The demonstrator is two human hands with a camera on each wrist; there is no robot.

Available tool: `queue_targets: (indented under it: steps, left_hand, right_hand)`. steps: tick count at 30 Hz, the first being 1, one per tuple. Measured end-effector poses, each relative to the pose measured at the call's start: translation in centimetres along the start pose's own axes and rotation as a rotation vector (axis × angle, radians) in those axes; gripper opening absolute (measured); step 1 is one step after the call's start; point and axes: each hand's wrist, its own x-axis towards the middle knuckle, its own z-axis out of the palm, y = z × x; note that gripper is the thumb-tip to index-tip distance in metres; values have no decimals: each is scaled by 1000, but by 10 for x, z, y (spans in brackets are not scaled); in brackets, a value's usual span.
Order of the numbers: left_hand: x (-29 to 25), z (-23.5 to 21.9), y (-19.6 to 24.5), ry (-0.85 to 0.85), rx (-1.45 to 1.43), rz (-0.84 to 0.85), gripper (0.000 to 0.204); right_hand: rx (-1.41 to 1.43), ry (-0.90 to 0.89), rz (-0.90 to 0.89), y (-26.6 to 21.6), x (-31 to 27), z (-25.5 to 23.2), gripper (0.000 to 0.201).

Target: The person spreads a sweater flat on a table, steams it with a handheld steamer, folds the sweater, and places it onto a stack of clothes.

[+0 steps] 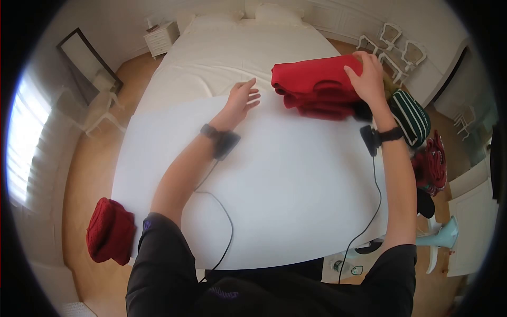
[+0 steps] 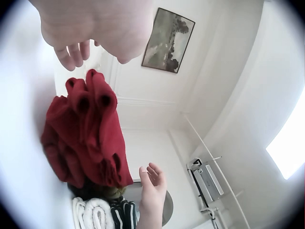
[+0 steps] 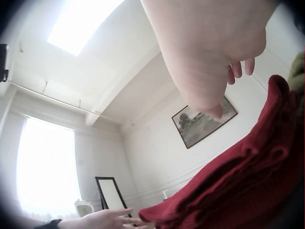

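Note:
A folded red garment (image 1: 317,84) lies in several layers toward the bed's right side. Over its right end is the right hand (image 1: 368,79), thumb and fingers spread; whether it touches the cloth cannot be told. To the left of the garment the left hand (image 1: 243,99) hovers with relaxed fingers, holding nothing. In the left wrist view the red layers (image 2: 90,133) show rolled edges, with the right hand (image 2: 153,191) beside their far end. The right wrist view shows the red cloth (image 3: 238,176) below the right hand (image 3: 214,57).
Right of the garment lie a green-and-white striped roll (image 1: 411,117) and a dark red patterned bundle (image 1: 433,164). A dark red knitted item (image 1: 110,231) sits at the bed's left front edge. Cables run from both wrists. Chairs (image 1: 391,37) and a mirror (image 1: 90,58) stand beyond.

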Motion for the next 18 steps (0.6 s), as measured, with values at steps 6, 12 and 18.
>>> queue_targets:
  steps: [6, 12, 18]
  left_hand:
    - [-123, -92, -47, -33, -94, -206, 26]
    - [-233, -128, -63, 111, -301, -124, 13]
    - [-399, -111, -44, 44, 42, -403, 16]
  right_hand:
    - [1144, -663, 161, -127, -120, -6, 26]
    - [1381, -1195, 464, -202, -196, 1, 24]
    - [1397, -1165, 311, -209, -209, -13, 18]
